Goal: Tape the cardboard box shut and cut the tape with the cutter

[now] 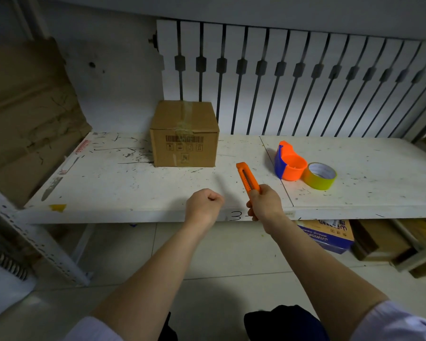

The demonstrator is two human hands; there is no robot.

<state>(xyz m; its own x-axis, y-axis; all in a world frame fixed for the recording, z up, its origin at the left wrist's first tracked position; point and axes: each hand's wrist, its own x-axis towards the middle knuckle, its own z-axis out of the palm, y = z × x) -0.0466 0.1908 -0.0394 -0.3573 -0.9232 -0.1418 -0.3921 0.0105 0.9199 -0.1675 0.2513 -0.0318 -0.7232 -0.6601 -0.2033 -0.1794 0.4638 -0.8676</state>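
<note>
Your right hand (265,201) grips the orange plastic box cutter (248,179), nose toward the taped brown cardboard box (184,134); left hand (203,205) clenched empty, clear of the blade.

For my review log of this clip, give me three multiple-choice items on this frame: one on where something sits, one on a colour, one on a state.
1. Where is the tape roll?
A. On the cardboard box
B. On the table, right of the dispenser
C. In the left hand

2. What colour is the cutter?
A. Orange
B. Green
C. Black

3. What is the left hand doing?
A. Pressing the box flaps
B. Pulling tape
C. Closed in a fist, holding nothing visible

Answers: 1 B, the roll touches the orange and blue dispenser on the table. 2 A, orange body in the right hand. 3 C, a fist apart from the cardboard box.
</note>
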